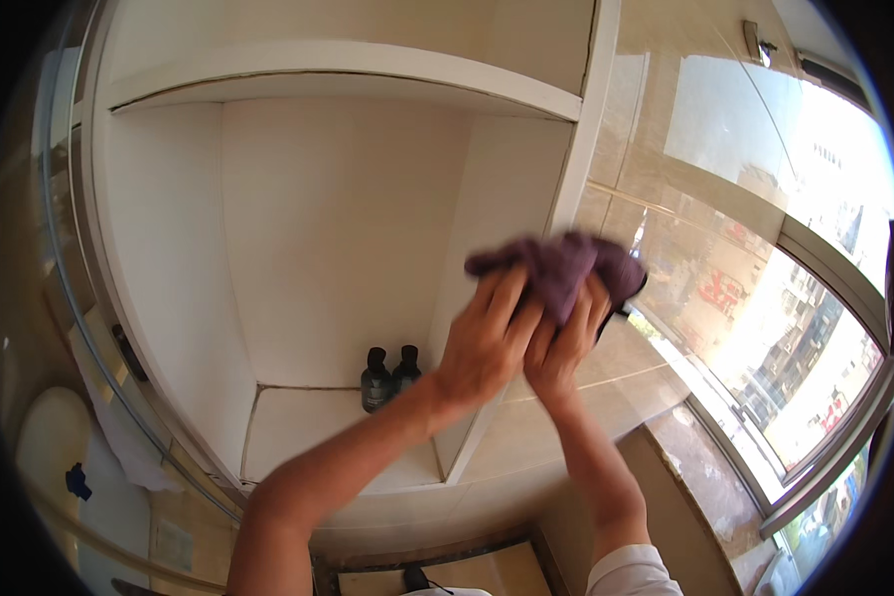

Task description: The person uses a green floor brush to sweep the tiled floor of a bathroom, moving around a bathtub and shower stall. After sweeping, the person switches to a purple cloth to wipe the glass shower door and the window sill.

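A purple cloth [559,268], slightly blurred and bunched up, is in both of my hands in front of the right edge of a white wall niche [577,164]. My left hand [484,335] grips its left part, fingers pointing up. Close beside it, my right hand [566,335] holds the right part, where a dark edge of the cloth hangs down. Two dark bottles with black caps stand on the niche's bottom shelf; the left bottle [376,384] is seen more fully, while my left forearm partly hides the right bottle [407,365].
A glossy tiled wall [641,357] runs right of the niche to a metal-framed window [812,357] above a stone sill [700,477]. On the left are a glass panel with a metal frame [104,298] and a white toilet [56,432] seen through it.
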Motion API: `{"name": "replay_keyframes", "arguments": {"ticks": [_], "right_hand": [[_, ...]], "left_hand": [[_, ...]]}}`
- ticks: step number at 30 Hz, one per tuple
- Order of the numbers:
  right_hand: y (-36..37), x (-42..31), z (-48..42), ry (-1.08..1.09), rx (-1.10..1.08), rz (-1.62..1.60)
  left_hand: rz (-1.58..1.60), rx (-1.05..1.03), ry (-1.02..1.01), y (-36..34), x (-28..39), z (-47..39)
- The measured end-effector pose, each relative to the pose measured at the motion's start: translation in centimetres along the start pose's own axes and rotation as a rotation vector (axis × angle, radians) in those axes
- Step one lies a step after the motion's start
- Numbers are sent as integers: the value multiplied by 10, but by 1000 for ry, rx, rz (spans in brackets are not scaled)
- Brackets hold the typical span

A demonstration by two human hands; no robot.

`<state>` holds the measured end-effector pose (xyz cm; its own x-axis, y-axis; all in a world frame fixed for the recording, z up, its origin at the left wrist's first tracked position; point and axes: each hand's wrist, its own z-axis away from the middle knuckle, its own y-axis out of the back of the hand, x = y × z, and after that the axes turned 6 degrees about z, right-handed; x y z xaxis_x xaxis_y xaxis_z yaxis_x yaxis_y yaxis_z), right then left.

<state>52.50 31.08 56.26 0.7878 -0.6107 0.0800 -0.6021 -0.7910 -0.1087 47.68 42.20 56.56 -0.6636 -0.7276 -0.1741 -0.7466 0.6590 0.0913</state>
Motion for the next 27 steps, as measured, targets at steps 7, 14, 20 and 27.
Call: {"name": "replay_keyframes", "arguments": {"ticks": [7,14,20,27], "right_hand": [[20,-16,53,44,-160,-2],[9,-20,-57,307,-185,187],[-21,-25,-111,449,-218,190],[-15,-37,-32,541,-601,4]], "left_hand": [[137,-25,156,10,9,60],[232,156,255,-5,-30,-13],[351,68,387,-7,-58,-53],[559,37,846,-18,-22,72]]}}
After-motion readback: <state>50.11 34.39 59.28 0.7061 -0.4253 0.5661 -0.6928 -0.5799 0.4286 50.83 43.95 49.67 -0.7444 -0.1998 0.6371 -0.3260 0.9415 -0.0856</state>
